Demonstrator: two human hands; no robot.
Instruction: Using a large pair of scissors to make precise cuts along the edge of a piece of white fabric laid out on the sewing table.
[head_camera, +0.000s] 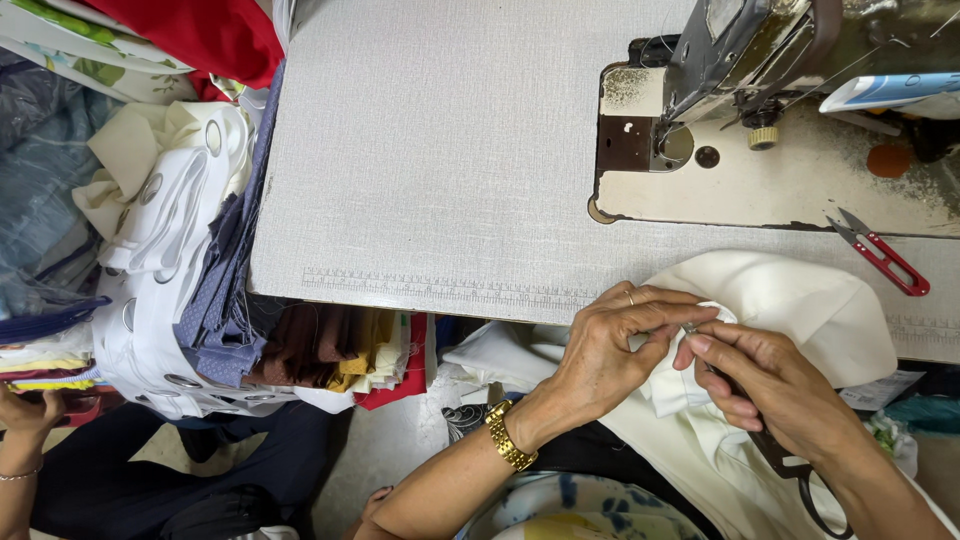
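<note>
Cream fabric (790, 310) is bunched at the near edge of a pale grey table (430, 160), draping off it toward the person's lap. Both hands meet on a small fold of this fabric. The left hand (610, 345), with a ring on one finger and a gold watch (510, 437) at the wrist, pinches the fold between thumb and fingertips. The right hand (770, 385) is closed too, its fingertips pressed on the same fold just beside the left thumb, while its palm grips dark scissors (790, 465) whose handle loop hangs below the wrist.

Beyond the fabric, farther from the person, stands a worn sewing machine (760, 110) on its stained off-white base. Small red-handled thread snips (885, 255) lie on the table just beyond the fabric, to its right.

Left of the fabric, past the table's left edge, is a heap of cloth: white strips with metal eyelets (165, 260), blue-grey pieces (225, 300), and brown, yellow and red scraps (340, 350) tucked under the table's edge. Red cloth (200, 35) sits at the far left. Another person's hand (25, 415) shows at the left border, well apart from the fabric.
</note>
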